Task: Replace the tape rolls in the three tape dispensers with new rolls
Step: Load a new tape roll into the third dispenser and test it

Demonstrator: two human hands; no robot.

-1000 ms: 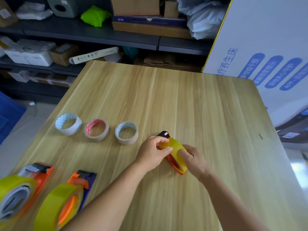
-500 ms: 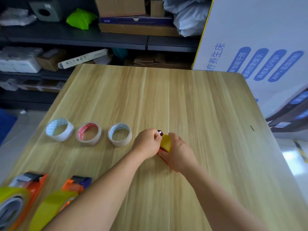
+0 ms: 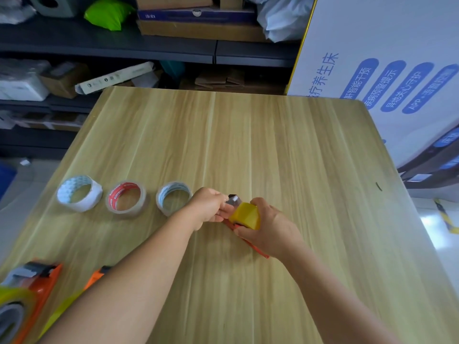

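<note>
Yellow roll (image 3: 244,214), mounted in a red dispenser (image 3: 250,242), mid-counter, directly between both hands. Dispenser lies with its long axis running from the black cutter end (image 3: 233,197), far and left, to the red handle end, near and right, under the right wrist.

Right hand (image 3: 269,225): wrapped over the roll and dispenser body from the right, fingers curled round it, gripping. It is the hand on the roll itself.

Left hand (image 3: 208,207): at the cutter end, fingers curled in against the front of the dispenser; it appears to pinch the metal flap or the tape end there, though what exactly lies between the fingertips cannot be told.

Judgement: old roll not yet off; the first of three dispensers is in hand. The coming pull would need the roll drawn sideways off its hub, across the long axis, with the left hand bracing the cutter end.

New rolls, three in a row left of the left hand, flat on the counter (image 3: 285,150): blue-core roll (image 3: 173,197) nearest, just beside the left hand; red-core roll (image 3: 126,199) next; white roll (image 3: 79,193) farthest.

Other dispensers, near-left corner, both loaded with yellow tape: orange dispenser (image 3: 27,291) at the edge; second dispenser (image 3: 95,278), mostly hidden behind the left forearm.
</note>
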